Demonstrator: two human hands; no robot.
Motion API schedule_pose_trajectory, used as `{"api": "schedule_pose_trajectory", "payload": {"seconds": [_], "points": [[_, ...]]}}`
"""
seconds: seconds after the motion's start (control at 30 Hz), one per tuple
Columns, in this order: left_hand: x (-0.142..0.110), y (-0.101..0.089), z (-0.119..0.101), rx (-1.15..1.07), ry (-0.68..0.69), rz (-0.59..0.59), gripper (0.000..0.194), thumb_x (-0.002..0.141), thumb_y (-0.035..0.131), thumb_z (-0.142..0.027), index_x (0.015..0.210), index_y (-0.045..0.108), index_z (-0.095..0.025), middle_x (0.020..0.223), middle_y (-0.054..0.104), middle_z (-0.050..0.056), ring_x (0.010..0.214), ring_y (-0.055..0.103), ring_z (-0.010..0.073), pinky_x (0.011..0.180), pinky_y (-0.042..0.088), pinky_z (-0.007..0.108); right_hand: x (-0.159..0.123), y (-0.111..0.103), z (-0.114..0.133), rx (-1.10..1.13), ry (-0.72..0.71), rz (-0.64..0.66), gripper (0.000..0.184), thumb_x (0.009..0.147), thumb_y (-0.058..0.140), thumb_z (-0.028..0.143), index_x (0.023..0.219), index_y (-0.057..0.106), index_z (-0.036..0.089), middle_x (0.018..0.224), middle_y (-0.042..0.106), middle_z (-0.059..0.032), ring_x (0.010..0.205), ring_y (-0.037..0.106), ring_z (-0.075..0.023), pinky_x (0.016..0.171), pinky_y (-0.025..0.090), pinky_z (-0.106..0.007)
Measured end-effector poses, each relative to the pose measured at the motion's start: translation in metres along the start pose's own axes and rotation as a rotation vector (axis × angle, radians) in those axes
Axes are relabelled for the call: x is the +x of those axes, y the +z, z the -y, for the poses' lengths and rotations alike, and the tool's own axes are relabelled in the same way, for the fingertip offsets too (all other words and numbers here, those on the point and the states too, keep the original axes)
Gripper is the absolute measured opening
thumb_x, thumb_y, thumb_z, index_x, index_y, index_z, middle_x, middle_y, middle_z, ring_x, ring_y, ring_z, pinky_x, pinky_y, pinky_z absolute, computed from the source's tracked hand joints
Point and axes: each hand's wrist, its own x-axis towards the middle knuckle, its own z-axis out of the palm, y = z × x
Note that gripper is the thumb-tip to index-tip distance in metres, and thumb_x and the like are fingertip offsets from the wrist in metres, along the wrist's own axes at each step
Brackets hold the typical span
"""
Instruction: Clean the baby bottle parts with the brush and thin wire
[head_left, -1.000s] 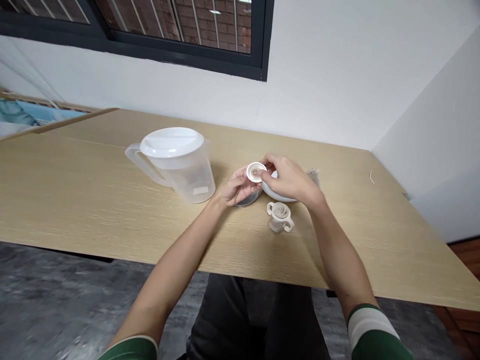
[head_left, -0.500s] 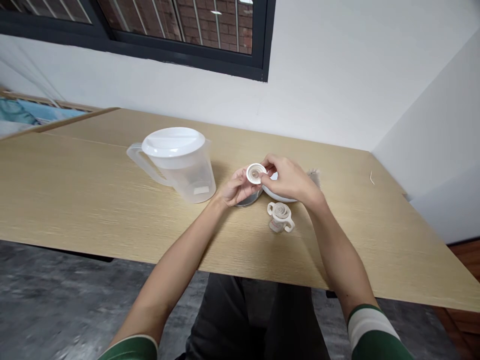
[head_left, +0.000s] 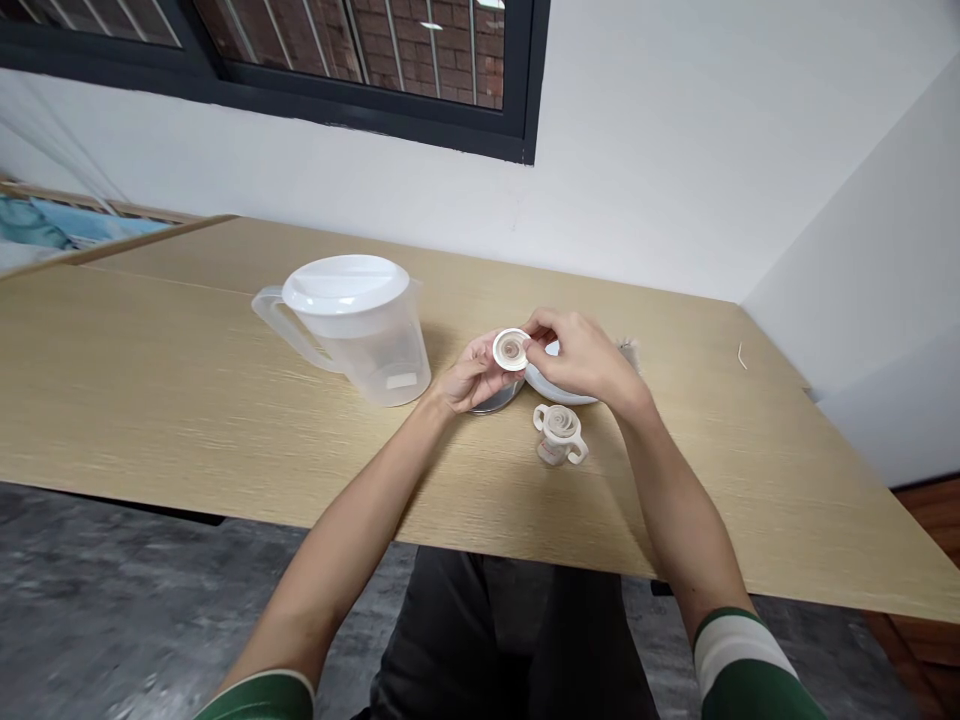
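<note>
Both hands hold a small round white ring cap (head_left: 511, 349) above the wooden table (head_left: 187, 400). My left hand (head_left: 471, 375) pinches its left rim from below. My right hand (head_left: 581, 358) pinches its right rim with thumb and fingertips. Under my hands lie a shiny metal lid (head_left: 496, 400) and a white bowl (head_left: 561, 393), both partly hidden. A small two-handled baby cup (head_left: 559, 434) stands just in front of my right wrist.
A clear plastic jug (head_left: 352, 325) with a white lid and handle stands to the left of my hands. A small pale scrap (head_left: 742, 354) lies near the table's right corner. White walls close the back and right; a dark-framed window is above.
Almost nothing has moved. My right-hand fingers have shifted slightly on the ring cap, which stays in the same place between both hands.
</note>
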Motion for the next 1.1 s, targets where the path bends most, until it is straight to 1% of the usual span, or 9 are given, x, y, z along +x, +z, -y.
{"api": "schedule_pose_trajectory", "payload": {"seconds": [0.23, 0.4, 0.63, 0.8, 0.93, 1.1], "points": [[0.0007, 0.0002, -0.0004, 0.011, 0.000, 0.017, 0.062, 0.052, 0.097, -0.032, 0.104, 0.071, -0.011, 0.092, 0.071, 0.005, 0.080, 0.067, 0.0148, 0.077, 0.059, 0.025, 0.0012, 0.0015, -0.0030, -0.027, -0.015, -0.016, 0.010, 0.087, 0.058, 0.023, 0.089, 0.066, 0.018, 0.089, 0.073, -0.0033, 0.081, 0.063, -0.0163, 0.072, 0.043, -0.027], [-0.0001, 0.0024, -0.0015, 0.020, -0.027, -0.007, 0.065, 0.050, 0.098, -0.031, 0.104, 0.070, -0.011, 0.090, 0.071, 0.005, 0.078, 0.067, 0.0148, 0.074, 0.059, 0.025, 0.0003, 0.0011, -0.0028, -0.032, -0.007, -0.019, 0.011, 0.087, 0.058, 0.024, 0.087, 0.067, 0.018, 0.088, 0.072, -0.0032, 0.081, 0.063, -0.0164, 0.071, 0.042, -0.027], [-0.0001, -0.0006, 0.0005, 0.003, -0.027, 0.003, 0.062, 0.053, 0.097, -0.031, 0.105, 0.070, -0.010, 0.090, 0.070, 0.006, 0.079, 0.067, 0.0160, 0.074, 0.059, 0.026, -0.0004, 0.0001, -0.0005, -0.025, 0.044, 0.005, 0.012, 0.087, 0.056, 0.023, 0.088, 0.067, 0.019, 0.090, 0.072, -0.0038, 0.082, 0.062, -0.0169, 0.073, 0.044, -0.027], [-0.0002, 0.0011, 0.0002, 0.006, -0.033, 0.018, 0.062, 0.053, 0.097, -0.030, 0.106, 0.070, -0.011, 0.088, 0.070, 0.005, 0.078, 0.066, 0.0153, 0.073, 0.059, 0.026, -0.0004, 0.0010, -0.0014, -0.034, 0.027, -0.007, 0.012, 0.087, 0.056, 0.025, 0.085, 0.066, 0.019, 0.087, 0.071, -0.0031, 0.079, 0.061, -0.0158, 0.071, 0.042, -0.027], [-0.0007, 0.0019, 0.0000, 0.029, -0.045, 0.010, 0.062, 0.052, 0.097, -0.032, 0.104, 0.070, -0.011, 0.088, 0.070, 0.005, 0.078, 0.067, 0.0151, 0.075, 0.059, 0.026, -0.0010, 0.0010, -0.0027, -0.066, 0.012, -0.005, 0.013, 0.088, 0.055, 0.026, 0.084, 0.065, 0.019, 0.084, 0.070, -0.0022, 0.077, 0.060, -0.0153, 0.069, 0.040, -0.027], [-0.0001, 0.0000, 0.0006, 0.038, -0.063, -0.022, 0.065, 0.051, 0.098, -0.034, 0.105, 0.070, -0.012, 0.090, 0.071, 0.006, 0.080, 0.069, 0.0159, 0.078, 0.060, 0.027, -0.0015, -0.0002, -0.0029, -0.113, 0.029, 0.013, 0.015, 0.089, 0.054, 0.028, 0.083, 0.064, 0.020, 0.083, 0.070, -0.0024, 0.076, 0.059, -0.0160, 0.068, 0.038, -0.027]]}}
